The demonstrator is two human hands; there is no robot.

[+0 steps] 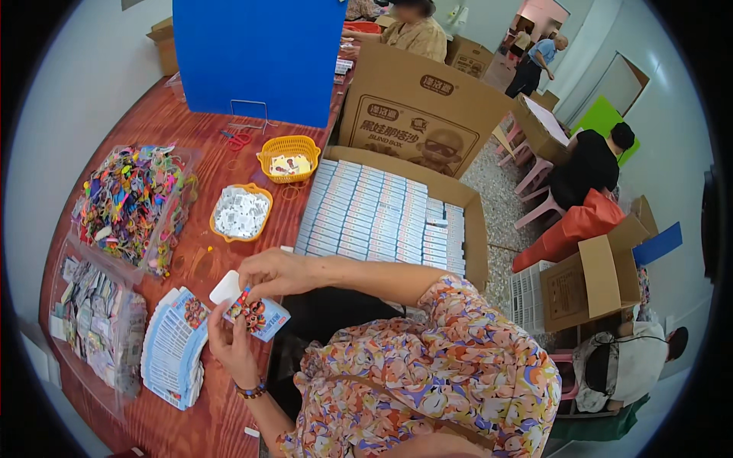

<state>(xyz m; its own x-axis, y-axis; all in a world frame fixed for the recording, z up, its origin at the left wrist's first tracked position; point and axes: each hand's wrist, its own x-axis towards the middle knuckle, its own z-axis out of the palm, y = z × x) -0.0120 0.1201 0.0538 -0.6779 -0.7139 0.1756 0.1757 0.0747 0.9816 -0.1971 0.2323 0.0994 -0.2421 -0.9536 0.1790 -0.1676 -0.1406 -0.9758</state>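
A light-blue printed carton (pixel 263 319) with colourful figures on its front is held over the red wooden table, its white end flap (pixel 224 287) raised. My left hand (pixel 233 347) grips the carton from below, fingers closed around its side. At the carton's flap end, my right hand (pixel 276 272) is closed in a pinch on a small red-and-blue piece (pixel 243 296); its exact kind is hard to make out. Beside my left hand lies a fanned stack of flat light-blue cartons (pixel 172 359).
Plastic bins of tangled colourful cords (pixel 126 202) and small packets (pixel 95 328) stand left. Two yellow baskets hold white packets (pixel 241 212) and cards (pixel 290 165). Red scissors (pixel 238 140) lie near a blue board (pixel 258 61). A large cardboard box (pixel 475 229) holds rows of cartons.
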